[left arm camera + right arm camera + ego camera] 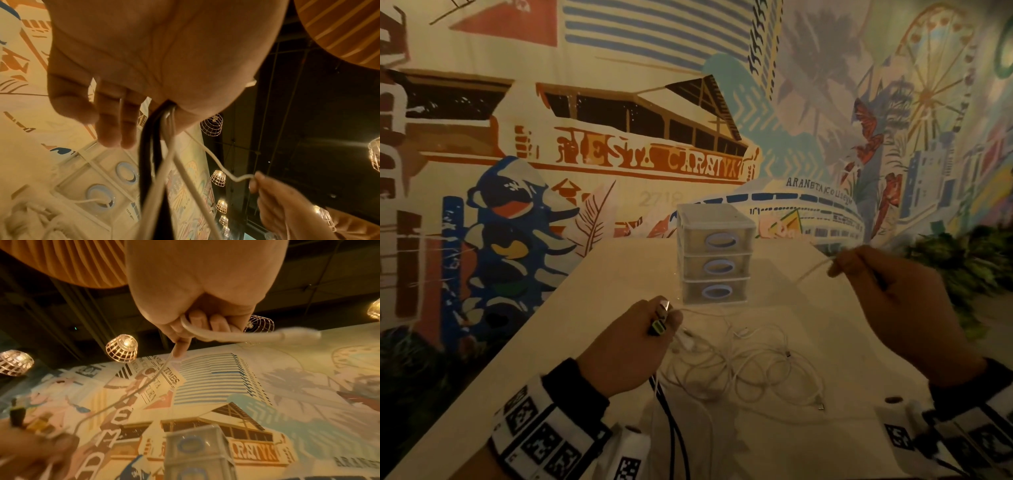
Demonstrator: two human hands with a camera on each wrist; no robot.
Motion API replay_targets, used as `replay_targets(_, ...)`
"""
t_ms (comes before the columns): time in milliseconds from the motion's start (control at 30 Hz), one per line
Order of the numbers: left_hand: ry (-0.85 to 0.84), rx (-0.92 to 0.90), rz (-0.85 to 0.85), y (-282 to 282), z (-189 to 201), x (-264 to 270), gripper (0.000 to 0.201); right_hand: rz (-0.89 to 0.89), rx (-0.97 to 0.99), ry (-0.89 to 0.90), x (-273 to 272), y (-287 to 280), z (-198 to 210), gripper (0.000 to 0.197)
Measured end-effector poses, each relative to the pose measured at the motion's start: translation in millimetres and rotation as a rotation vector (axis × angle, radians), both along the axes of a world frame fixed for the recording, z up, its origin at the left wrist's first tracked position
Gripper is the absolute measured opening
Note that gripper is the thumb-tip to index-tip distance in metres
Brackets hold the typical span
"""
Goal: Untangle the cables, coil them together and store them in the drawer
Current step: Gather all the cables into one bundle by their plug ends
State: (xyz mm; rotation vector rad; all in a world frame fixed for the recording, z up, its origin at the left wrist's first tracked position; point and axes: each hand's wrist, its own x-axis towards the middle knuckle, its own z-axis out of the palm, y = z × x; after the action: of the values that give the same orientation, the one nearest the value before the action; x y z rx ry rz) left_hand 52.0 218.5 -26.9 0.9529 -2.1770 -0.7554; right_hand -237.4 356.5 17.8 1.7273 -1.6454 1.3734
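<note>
A loose tangle of white cables lies on the white table in front of a small three-drawer unit, all drawers closed. My left hand grips a bundle of black and white cable ends, plugs sticking up above its fist. My right hand, raised to the right, pinches one white cable whose plug end sticks out past the fingers. That cable runs slack back toward the left hand.
A painted mural wall stands right behind the table. Green foliage sits at the right edge. A black cable hangs off the table's front edge below my left hand. Wire cage lamps hang overhead.
</note>
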Motion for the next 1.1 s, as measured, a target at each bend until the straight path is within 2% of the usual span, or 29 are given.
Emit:
replay_targets(67,0.043,0.052,-0.018,-1,2,4,0.025,-0.053,0.146,-0.042,-10,13,-11,0.031)
replay_targets(167,0.084,0.116,-0.122,3,10,5,0.033,-0.077,0.477,-0.095,-18,35,-27,0.035)
replay_targets(333,0.141,0.04,-0.191,14,17,0,0.026,0.071,0.997,0.024,-14,55,-53,0.054)
replay_targets(400,0.177,0.038,-0.213,20,19,-3,0.022,0.146,1.112,0.085,-4,60,-58,0.062)
replay_targets(500,0.2,0.033,-0.275,31,23,-5,0.021,0.178,1.159,0.119,4,64,-70,0.061)
replay_targets(600,0.172,0.004,-0.35,43,27,-4,0.021,0.2,1.258,0.178,13,66,-75,0.073)
replay_targets(667,0.153,0.011,-0.391,50,28,-5,0.021,0.208,1.215,0.188,20,66,-62,0.062)
replay_targets(767,0.106,0.031,-0.468,61,25,-9,0.024,0.233,0.992,0.07,34,63,-33,0.04)
replay_targets(867,0.044,0.041,-0.52,71,22,-16,0.026,0.317,0.733,0.005,57,53,-18,0.038)
replay_targets(967,-0.017,-0.05,-0.509,79,22,-21,0.022,0.364,0.634,0.05,81,38,-24,0.036)
replay_targets(1100,0.048,-0.022,-0.483,77,23,-14,0.02,0.328,0.583,0.02,87,29,-30,0.046)
